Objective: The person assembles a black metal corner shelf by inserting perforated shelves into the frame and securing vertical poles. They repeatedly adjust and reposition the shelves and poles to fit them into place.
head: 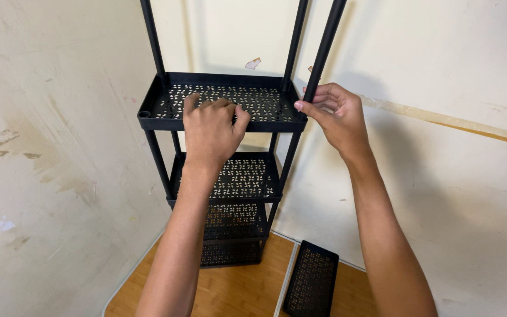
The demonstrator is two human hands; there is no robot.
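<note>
Black plastic pole [323, 53] sits at the front-right corner of the top black perforated plastic shelf tray [224, 100], my right hand [335, 117] pinched round its lower end. Left hand [209, 132] presses flat on the tray, fingers spread, w/ nothing gripped. Best to keep the pole vertical & tray steady. Spare black perforated tray [312, 285] lies on the wooden floor [236, 290].

Matt black plastic shelf rack [224, 103], glossy wood-grain floor [236, 290]

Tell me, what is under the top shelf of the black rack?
Under the top shelf sit three more perforated shelves on black poles, down to the wooden floor. The left hand and forearm cover part of them. The right hand grips a pole.
</note>
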